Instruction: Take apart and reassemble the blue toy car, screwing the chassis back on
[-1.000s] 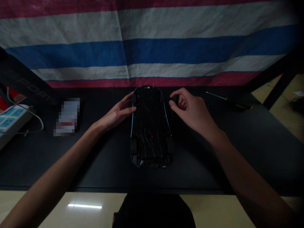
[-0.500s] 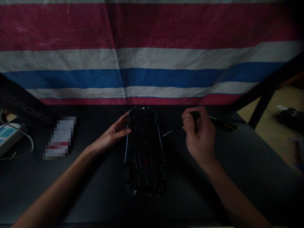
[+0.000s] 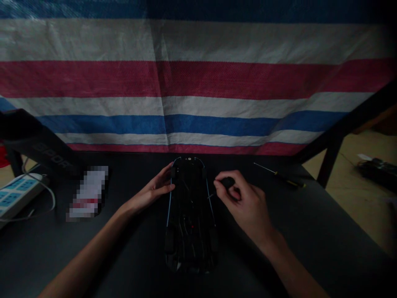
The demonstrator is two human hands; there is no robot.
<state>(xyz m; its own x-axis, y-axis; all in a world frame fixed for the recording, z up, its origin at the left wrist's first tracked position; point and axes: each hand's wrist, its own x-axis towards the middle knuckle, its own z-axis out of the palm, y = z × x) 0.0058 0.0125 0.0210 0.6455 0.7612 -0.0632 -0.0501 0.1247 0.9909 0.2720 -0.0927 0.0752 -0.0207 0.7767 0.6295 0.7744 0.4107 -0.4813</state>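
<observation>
Striped tarp [image 3: 198, 82] fills the back, red, white and blue bands, hanging behind the dark tabletop [image 3: 310, 231]. Black frame bars run diagonally at left and right edges. Toy car [image 3: 190, 215] lies upside down at the middle of the tabletop, black underside up, thin blue edge lines, small red dot near its centre, nose toward the tarp. Power strip [image 3: 17, 194], white with blue sockets, sits at the far left edge with a cable looping beside it. Blurred white packet [image 3: 88, 192] lies left of the car, well apart from it.

Left hand [image 3: 153, 190] rests against the car's left front side, fingers loosely spread and touching the body near the wheel. Right hand [image 3: 245, 203] is just right of the car, fingers curled tight around a small dark-handled screwdriver [image 3: 225, 186]; its thin shaft points at the car's right edge, whether the tip is touching cannot be told. Second screwdriver [image 3: 281, 174], yellow-and-black handle, lies on the tabletop beyond the right hand, apart from it.
</observation>
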